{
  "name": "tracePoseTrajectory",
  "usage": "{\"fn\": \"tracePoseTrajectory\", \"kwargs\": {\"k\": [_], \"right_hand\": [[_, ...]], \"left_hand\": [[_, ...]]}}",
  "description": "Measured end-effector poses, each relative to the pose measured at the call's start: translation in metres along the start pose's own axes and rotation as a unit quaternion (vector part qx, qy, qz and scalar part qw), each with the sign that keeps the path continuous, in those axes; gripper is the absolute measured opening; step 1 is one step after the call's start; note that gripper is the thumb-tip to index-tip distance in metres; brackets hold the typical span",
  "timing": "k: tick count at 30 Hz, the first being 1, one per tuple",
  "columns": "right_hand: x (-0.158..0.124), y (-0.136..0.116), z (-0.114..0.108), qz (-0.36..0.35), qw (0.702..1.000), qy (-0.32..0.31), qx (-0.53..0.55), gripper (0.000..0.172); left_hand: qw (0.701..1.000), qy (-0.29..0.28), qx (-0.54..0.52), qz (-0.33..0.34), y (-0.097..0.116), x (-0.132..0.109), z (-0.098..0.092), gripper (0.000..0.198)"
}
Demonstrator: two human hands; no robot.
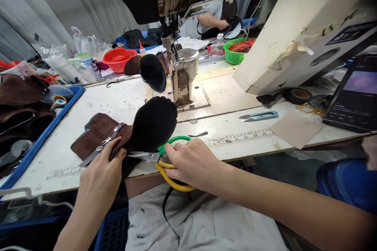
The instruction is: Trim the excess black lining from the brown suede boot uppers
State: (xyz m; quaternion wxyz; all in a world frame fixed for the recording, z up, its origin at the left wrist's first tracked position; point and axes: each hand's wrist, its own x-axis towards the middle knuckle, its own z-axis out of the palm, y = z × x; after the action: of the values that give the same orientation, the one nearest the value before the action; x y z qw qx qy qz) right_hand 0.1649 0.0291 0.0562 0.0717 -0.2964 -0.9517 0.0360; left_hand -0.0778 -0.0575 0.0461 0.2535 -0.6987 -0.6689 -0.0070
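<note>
My left hand [103, 168] is closed on a brown shoe upper [98, 131] at its strap with a metal buckle. The piece lies near the table's front edge, its black, rounded part [154, 123] turned up to the right. In my right hand [191, 164] are scissors [175, 183] with one green and one yellow handle. Their blades point left, beside my left hand and just below the black part. The blade tips are partly hidden at the dark material.
A sewing machine post [184, 78] stands behind, with another shoe piece [152, 72] beside it. Teal snips [259, 116] and a beige square [296, 128] lie right. A blue tray [50, 129] holds pieces left. Another person's hand [223, 24] shows behind.
</note>
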Motion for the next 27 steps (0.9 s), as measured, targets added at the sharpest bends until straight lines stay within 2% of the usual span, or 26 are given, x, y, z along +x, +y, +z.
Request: {"fn": "tracePoseTrajectory", "kwargs": {"k": [7,12,15,18,23,25,27], "right_hand": [[-0.003,-0.003,-0.003,0.006,1.000,0.007,-0.007,0.022],[0.011,-0.015,0.000,0.007,1.000,0.016,0.010,0.015],[0.021,-0.027,0.001,0.032,0.999,0.003,0.033,0.018],[0.025,-0.035,0.003,0.044,0.997,-0.018,0.057,0.018],[0.018,-0.033,0.004,0.034,0.995,-0.026,0.089,0.020],[0.020,-0.031,0.003,0.030,0.994,-0.020,0.099,0.020],[0.026,-0.033,0.005,0.028,0.993,-0.015,0.113,0.021]], "left_hand": [[1.000,-0.008,-0.003,-0.007,-0.002,0.003,-0.003,0.026],[1.000,0.000,0.014,0.007,0.003,0.004,-0.009,0.025],[0.999,0.015,0.029,-0.004,0.012,0.007,-0.013,0.024],[0.998,0.002,0.028,-0.055,0.014,0.011,-0.019,0.024],[0.981,-0.003,-0.024,-0.193,0.001,0.012,-0.028,0.033],[0.977,-0.004,-0.036,-0.210,-0.004,0.007,-0.029,0.034],[0.980,0.001,-0.038,-0.196,-0.007,0.002,-0.028,0.035]]}}
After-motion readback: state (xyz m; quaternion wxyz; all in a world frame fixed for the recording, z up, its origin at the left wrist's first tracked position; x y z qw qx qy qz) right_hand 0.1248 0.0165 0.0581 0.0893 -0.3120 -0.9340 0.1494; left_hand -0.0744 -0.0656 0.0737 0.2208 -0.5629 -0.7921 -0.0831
